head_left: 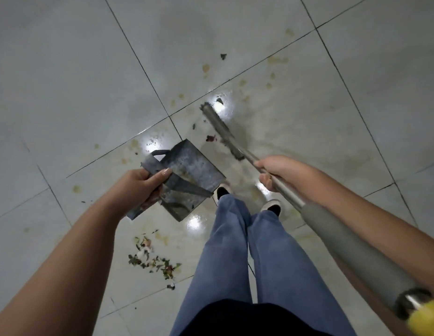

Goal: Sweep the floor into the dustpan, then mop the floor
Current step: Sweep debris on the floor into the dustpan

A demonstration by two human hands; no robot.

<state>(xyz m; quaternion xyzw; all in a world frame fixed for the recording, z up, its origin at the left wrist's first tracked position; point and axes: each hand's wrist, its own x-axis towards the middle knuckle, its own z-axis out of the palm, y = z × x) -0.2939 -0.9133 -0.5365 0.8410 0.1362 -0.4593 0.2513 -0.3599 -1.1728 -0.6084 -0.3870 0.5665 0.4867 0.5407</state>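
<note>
Two hands are at work over a pale tiled floor (65,81). At the left, the left hand (138,187) curls its fingers and thumb round the strap handle of a grey metal dustpan (194,170), holding it tilted, its tray seen above the floor just left of the person's shoes (222,191). Near and below it lies a scatter of green and reddish debris (153,260) on the tiles (well apart from the dustpan). Jeans-clad legs (247,263) stand in the middle. To the right, the right hand (277,172) is wrapped round the metal shaft of a long-handled broom (332,234), whose narrow head (221,132) reaches to the far side, beside small dark scraps (210,138). Yellowish stains (276,60) dot the wet-looking tiles further off.
</note>
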